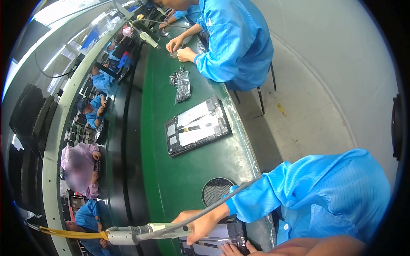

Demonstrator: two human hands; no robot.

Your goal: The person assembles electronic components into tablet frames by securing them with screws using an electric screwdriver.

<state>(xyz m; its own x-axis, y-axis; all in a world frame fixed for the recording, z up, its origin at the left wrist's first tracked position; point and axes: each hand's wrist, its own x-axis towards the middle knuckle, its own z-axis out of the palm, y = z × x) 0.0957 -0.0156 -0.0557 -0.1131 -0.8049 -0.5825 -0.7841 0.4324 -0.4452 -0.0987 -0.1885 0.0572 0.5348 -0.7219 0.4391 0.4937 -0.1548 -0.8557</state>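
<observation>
My right hand [204, 222] is closed around the pale body of an electric screwdriver [164, 229], which lies sideways across the lower part of the view. A grey cable passes over my right forearm. Under the screwdriver, at the lower edge, lies an opened flat device [218, 232] like a tablet, with silver panels inside a black frame. My left hand [234, 250] rests on this device with fingers apart, partly cut off by the lower edge. The screwdriver's tip cannot be made out. Beside my right wrist stands a round dish [217, 191] of small dark parts.
Farther along the green bench [171, 179] lies a second opened device [198, 126]. Beyond it is a clear bag [183, 87] of small dark parts. A co-worker in blue [235, 42] works there, near another hanging screwdriver [148, 39]. Across the bench are a pale rail [55, 149] and more people.
</observation>
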